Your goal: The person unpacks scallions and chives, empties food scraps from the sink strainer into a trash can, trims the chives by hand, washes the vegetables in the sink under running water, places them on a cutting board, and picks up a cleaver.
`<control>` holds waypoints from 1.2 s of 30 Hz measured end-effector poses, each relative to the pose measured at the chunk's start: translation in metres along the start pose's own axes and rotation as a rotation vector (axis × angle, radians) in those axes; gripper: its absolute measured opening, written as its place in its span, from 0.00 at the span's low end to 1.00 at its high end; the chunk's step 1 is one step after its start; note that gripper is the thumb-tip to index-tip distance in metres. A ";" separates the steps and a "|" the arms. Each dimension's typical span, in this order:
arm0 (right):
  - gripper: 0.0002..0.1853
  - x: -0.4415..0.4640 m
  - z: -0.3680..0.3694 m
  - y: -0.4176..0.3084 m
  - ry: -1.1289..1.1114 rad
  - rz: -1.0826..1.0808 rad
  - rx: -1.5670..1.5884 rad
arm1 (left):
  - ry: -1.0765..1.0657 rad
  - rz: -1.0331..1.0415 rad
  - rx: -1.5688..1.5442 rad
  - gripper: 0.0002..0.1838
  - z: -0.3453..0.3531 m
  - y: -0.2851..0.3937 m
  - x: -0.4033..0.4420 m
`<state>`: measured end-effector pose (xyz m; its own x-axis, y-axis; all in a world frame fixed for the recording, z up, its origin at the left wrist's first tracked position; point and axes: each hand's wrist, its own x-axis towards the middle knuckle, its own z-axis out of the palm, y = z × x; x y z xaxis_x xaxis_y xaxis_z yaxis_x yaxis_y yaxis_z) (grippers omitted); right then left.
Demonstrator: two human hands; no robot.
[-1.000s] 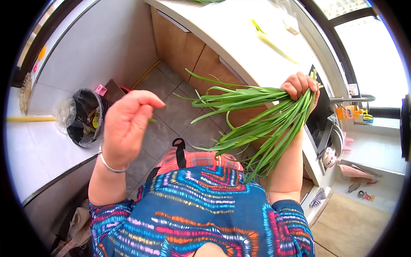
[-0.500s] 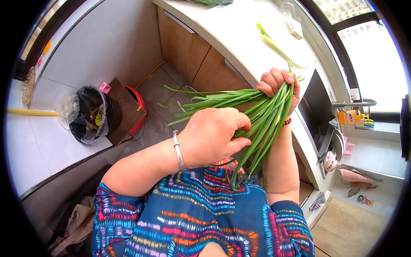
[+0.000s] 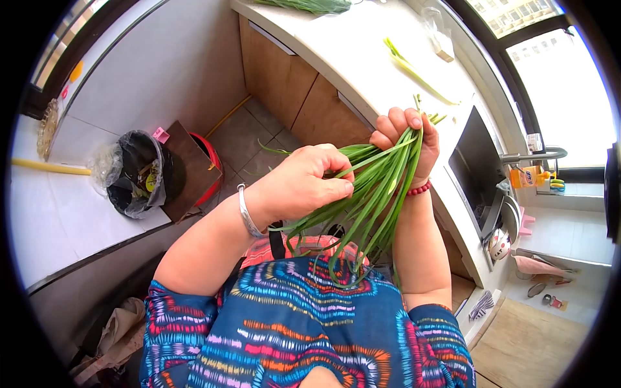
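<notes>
Our right forearm [image 3: 422, 252] reaches away to the right hand [image 3: 407, 142], tightly curled; our left forearm [image 3: 207, 242] slants inward, the left hand [image 3: 301, 184] nearer, palm down, its thumb [image 3: 337, 189] beside bent fingers [image 3: 336, 161].

Long green leafy bunch [image 3: 381, 184]: in the middle, stem ends far, loose ends near
Bare right hand with red bead bracelet [image 3: 414, 145]: around the stems, left of the sink
Bare left hand with silver metal bangle [image 3: 301, 181]: at the bunch's left side
White flat countertop [image 3: 349, 48]: beyond the hands, above brown wooden cabinet doors [image 3: 278, 74]
Thin pale green stalk [image 3: 417, 74]: on the countertop, beyond the right hand
Clear plastic bag [image 3: 438, 29]: on the countertop, farther than the stalk
Black rectangular sink [image 3: 472, 171]: right, with grey metal tap [image 3: 533, 155] at its right
Black bag-lined bin [image 3: 134, 174]: left, beside flat brown board [image 3: 187, 174]
</notes>
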<state>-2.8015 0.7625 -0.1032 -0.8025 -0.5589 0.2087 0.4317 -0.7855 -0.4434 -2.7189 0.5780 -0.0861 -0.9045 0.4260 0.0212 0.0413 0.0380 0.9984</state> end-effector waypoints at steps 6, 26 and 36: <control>0.12 -0.007 0.003 0.003 0.068 0.027 -0.053 | -0.138 -0.272 -0.456 0.05 -0.005 0.005 -0.001; 0.13 -0.018 0.012 -0.003 0.091 -0.061 -0.143 | 0.454 0.251 0.632 0.03 0.023 -0.011 0.004; 0.11 -0.029 -0.008 -0.041 0.123 -0.180 0.167 | 0.446 0.010 -0.276 0.11 -0.021 -0.005 -0.019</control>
<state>-2.7994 0.8128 -0.0974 -0.9121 -0.3778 0.1594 0.3313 -0.9080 -0.2563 -2.7108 0.5512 -0.0907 -0.9999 -0.0038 -0.0096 -0.0084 -0.2294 0.9733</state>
